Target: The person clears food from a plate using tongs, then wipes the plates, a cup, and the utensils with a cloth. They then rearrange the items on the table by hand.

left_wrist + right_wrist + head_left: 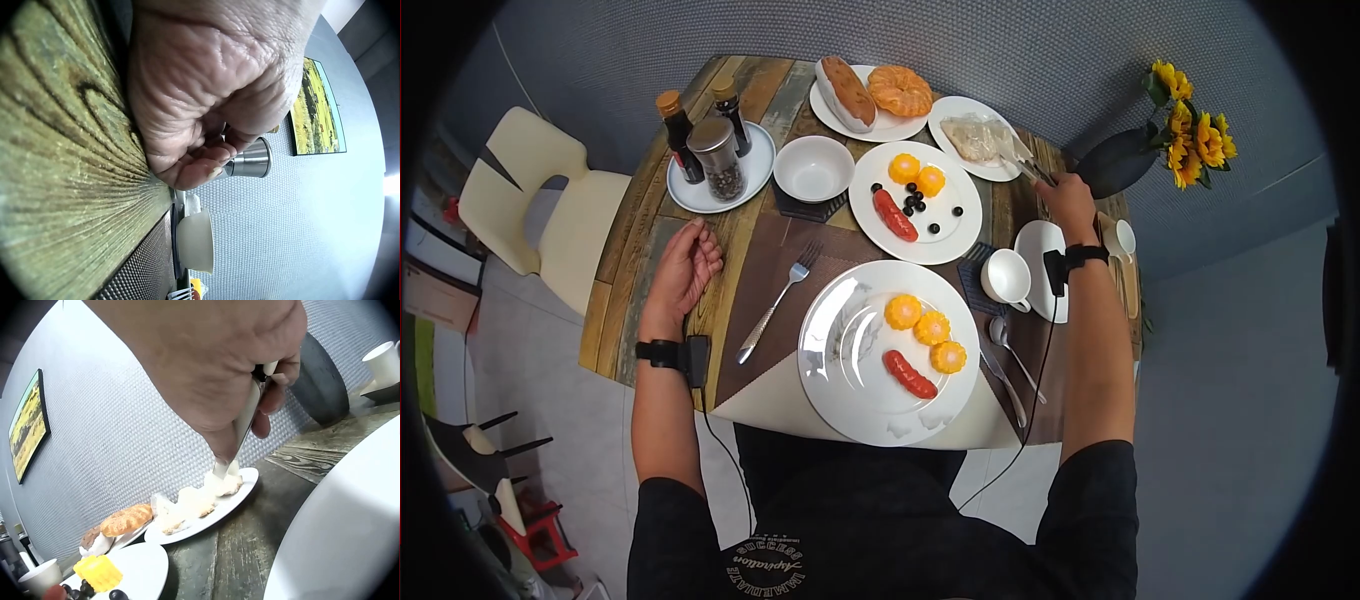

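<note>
My right hand (1068, 200) grips a pair of tongs (249, 415), whose tips reach down to pale, bread-like pieces (195, 503) on a white plate (945, 105) at the far right. In the right wrist view the tips overlap the nearest piece. My left hand (687, 262) rests on the wooden table at the left, fingers loosely curled and nothing in them. The large plate (840, 390) in front of me carries three corn pieces (932, 328) and a sausage (910, 374). Behind it, another plate (875, 222) bears two corn pieces, a sausage (894, 216) and several black berry-like balls (934, 228).
Two bottles and a pepper grinder (718, 160) stand on a plate at the left, beside a white bowl (813, 170). Bread (900, 92) lies at the back. A cup (1006, 277), fork (780, 302), knife (1003, 385) and spoon (1015, 355) surround the large plate. A dark vase (1115, 163) holds sunflowers.
</note>
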### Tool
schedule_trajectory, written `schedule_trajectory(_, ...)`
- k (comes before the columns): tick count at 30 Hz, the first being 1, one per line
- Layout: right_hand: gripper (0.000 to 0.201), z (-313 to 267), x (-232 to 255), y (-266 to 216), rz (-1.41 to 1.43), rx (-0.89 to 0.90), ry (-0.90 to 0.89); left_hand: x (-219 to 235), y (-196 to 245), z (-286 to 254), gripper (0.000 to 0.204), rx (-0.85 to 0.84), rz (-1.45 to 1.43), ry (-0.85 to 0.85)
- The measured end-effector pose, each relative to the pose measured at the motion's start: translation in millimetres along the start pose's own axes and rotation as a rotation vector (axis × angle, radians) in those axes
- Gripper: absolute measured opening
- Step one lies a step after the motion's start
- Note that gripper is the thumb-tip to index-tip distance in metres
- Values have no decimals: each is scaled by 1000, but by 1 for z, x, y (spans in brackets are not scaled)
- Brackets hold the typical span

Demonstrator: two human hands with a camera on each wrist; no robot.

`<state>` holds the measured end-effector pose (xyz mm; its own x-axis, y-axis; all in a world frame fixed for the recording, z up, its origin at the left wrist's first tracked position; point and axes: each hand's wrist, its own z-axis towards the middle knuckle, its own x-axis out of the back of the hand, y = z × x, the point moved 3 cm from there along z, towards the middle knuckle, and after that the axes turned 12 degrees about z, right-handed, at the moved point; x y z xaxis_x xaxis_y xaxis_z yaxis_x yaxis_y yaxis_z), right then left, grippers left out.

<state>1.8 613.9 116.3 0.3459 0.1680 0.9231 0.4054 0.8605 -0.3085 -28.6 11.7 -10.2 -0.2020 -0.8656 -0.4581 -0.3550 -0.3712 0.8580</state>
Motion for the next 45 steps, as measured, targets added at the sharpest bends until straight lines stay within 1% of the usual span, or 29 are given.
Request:
schedule_trajectory(4, 41, -11, 8, -2, 9, -2, 30, -1, 1, 0, 21, 3, 2, 1)
schedule_trajectory(6, 41, -19, 16, 2, 40, -19, 116, -2, 1, -1, 22, 5, 6, -2)
schedule_trajectory(8, 40, -31, 30, 10, 63, -2, 140, -2, 1, -1, 22, 5, 7, -6)
schedule_trajectory(10, 40, -47, 45, 32, 83, 17, 164, -2, 0, 0, 23, 2, 10, 5)
schedule_trajectory(11, 41, -58, 51, 49, 150, 47, 178, -3, 0, 0, 23, 5, 7, 0)
schedule_trajectory(14, 45, -117, 76, 73, 297, 118, 173, -2, 1, 0, 24, 7, 8, 7)
schedule_trajectory(16, 46, -168, 89, 83, 318, -45, 121, -2, 1, 1, 24, 4, 18, -3)
schedule_trajectory(18, 45, -214, 99, 82, 188, -113, 86, -1, -1, 1, 24, 3, 21, -2)
schedule_trajectory(19, 45, -232, 95, 91, 188, -119, 87, 0, 0, 2, 24, 1, 27, -2)
schedule_trajectory(20, 45, -250, 85, 104, 269, -169, 83, -1, 0, 1, 24, 6, 32, -8)
schedule_trajectory(21, 46, -261, 82, 105, 350, -220, 81, -2, 1, 0, 23, 4, 34, -4)
schedule_trajectory(24, 46, -280, 73, 99, 388, -268, 112, -1, 0, 1, 23, 4, 40, -25)
schedule_trajectory(26, 48, -285, 74, 95, 373, -320, 102, -1, 0, 0, 22, -5, 28, 25)
schedule_trajectory(28, 56, -288, 76, 93, 349, -201, 121, -2, 1, 1, 22, -10, 28, 21)
schedule_trajectory(29, 56, -290, 75, 97, 350, -200, 122, -1, 0, 1, 22, -10, 30, 23)
schedule_trajectory(31, 63, -298, 72, 113, 551, -258, 167, 1, 0, 0, 22, -9, 29, 30)
schedule_trajectory(35, 67, -304, 63, 135, 533, -305, 156, 2, -2, 2, 22, 3, 28, 14)
schedule_trajectory(37, 68, -303, 57, 142, 447, -290, 157, 1, 0, 2, 22, 3, 29, 14)
schedule_trajectory(40, 71, -299, 57, 145, 498, -274, 133, 0, 1, 1, 21, -8, 31, 5)
schedule_trajectory(43, 74, -301, 47, 158, 524, -257, 145, -1, 1, 0, 21, -9, 35, 6)
schedule_trajectory(44, 74, -301, 45, 164, 524, -257, 145, -1, 1, 0, 21, -10, 34, 6)
schedule_trajectory(45, 76, -301, 45, 164, 466, -247, 101, -1, 0, 0, 21, -10, 34, 6)
